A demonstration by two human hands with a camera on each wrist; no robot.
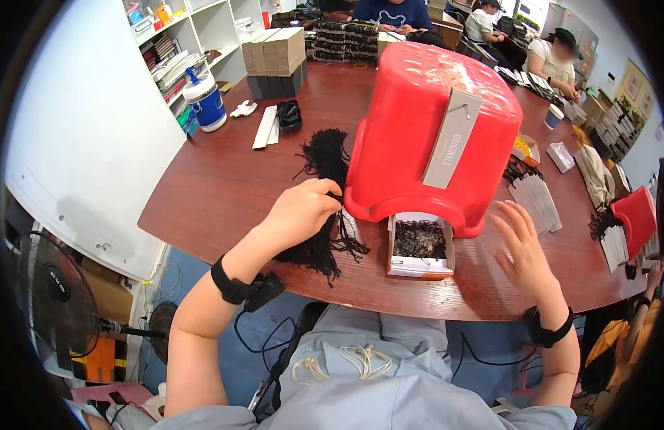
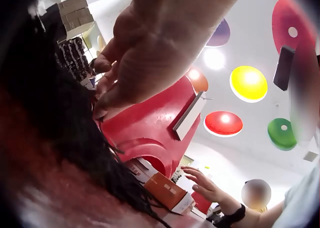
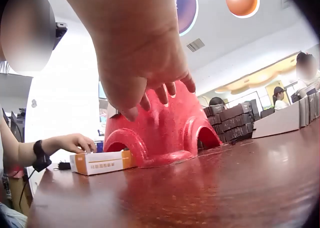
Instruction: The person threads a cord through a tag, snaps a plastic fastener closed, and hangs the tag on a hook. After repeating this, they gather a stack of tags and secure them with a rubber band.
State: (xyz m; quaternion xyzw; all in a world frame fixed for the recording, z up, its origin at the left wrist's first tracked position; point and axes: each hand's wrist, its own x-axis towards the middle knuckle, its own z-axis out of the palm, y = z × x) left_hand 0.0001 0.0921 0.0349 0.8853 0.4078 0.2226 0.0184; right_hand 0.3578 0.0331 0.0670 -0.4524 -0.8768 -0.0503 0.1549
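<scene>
My left hand (image 1: 303, 211) is over a long bundle of black cords (image 1: 314, 251) left of the red plastic stool (image 1: 436, 129). Its thumb and fingertips pinch at the black strands, also visible in the left wrist view. My right hand (image 1: 522, 251) is held in the air right of the stool, fingers spread and nothing in them. Against the stool's upper side, a grey card (image 1: 450, 147) printed ORIGINALS hangs from a metal pin. An open small box (image 1: 421, 271), partly under the stool's arched edge, contains small black looped pieces (image 1: 420, 240).
Grey cards (image 1: 536, 204) lie fanned on the table's right side. Toward the back left are a blue-and-white jug (image 1: 206, 104), a black pouch (image 1: 289, 115) and a stack of cardboard pieces (image 1: 274, 54). Other people sit around the far side. A fan (image 1: 56, 287) stands at lower left.
</scene>
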